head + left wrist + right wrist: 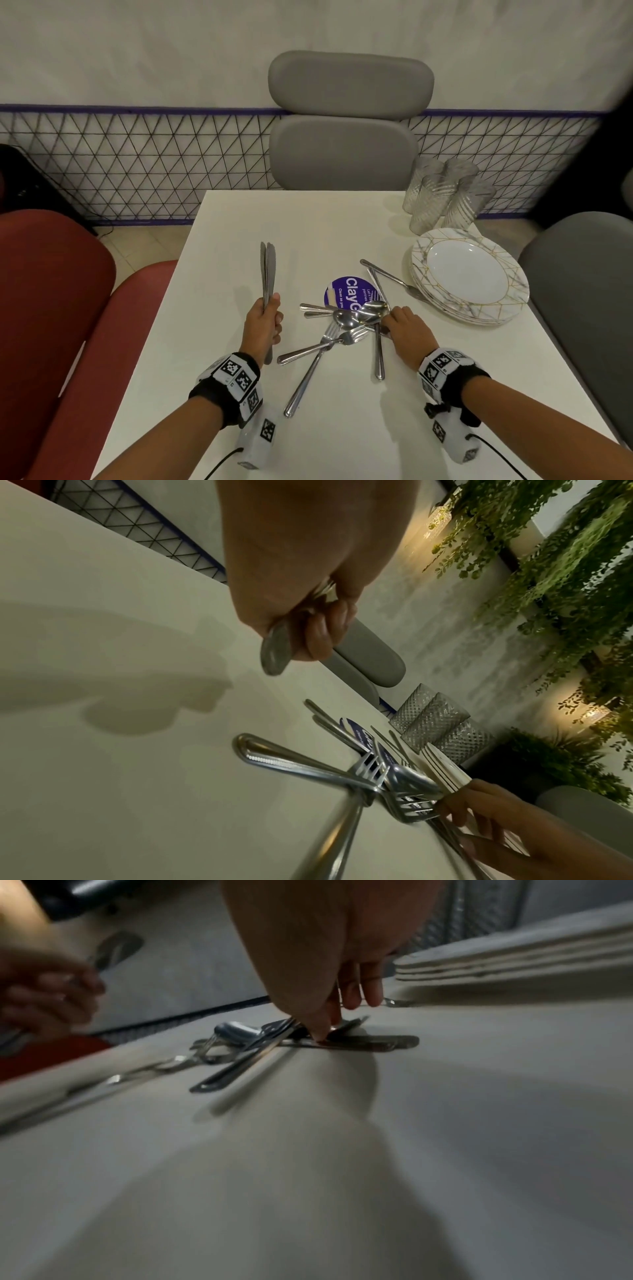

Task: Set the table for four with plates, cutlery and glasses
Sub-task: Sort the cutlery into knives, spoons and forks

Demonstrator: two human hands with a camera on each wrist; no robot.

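Left hand (263, 320) is clenched around a bundle of stainless-steel table knives (268, 270), blades pointing up and away, held clear of the white square table (239, 219). Right hand (406, 325) reaches down into the tangled pile of steel forks and spoons (342, 325) at the table centre; in the right wrist view its thumb tip and a finger appear to pinch one flat handle lying at the bottom of the pile, though blur prevents confirming a secure grip. The pile partly covers a round blue printed sticker (346, 291). A stack of white marble-patterned plates with gold lines (469, 274) sits just right of the pile, and a cluster of clear ribbed glasses (442, 192) stands behind it; one utensil lies with its end under the plate rim. Judged step: sorting cutlery by type before distribution. To perform it well, slide the selected piece sideways out from under the crossing handles before lifting, so neighbouring forks do not snag. Keep the knife bundle aligned and away from the pile. No place setting is laid yet.
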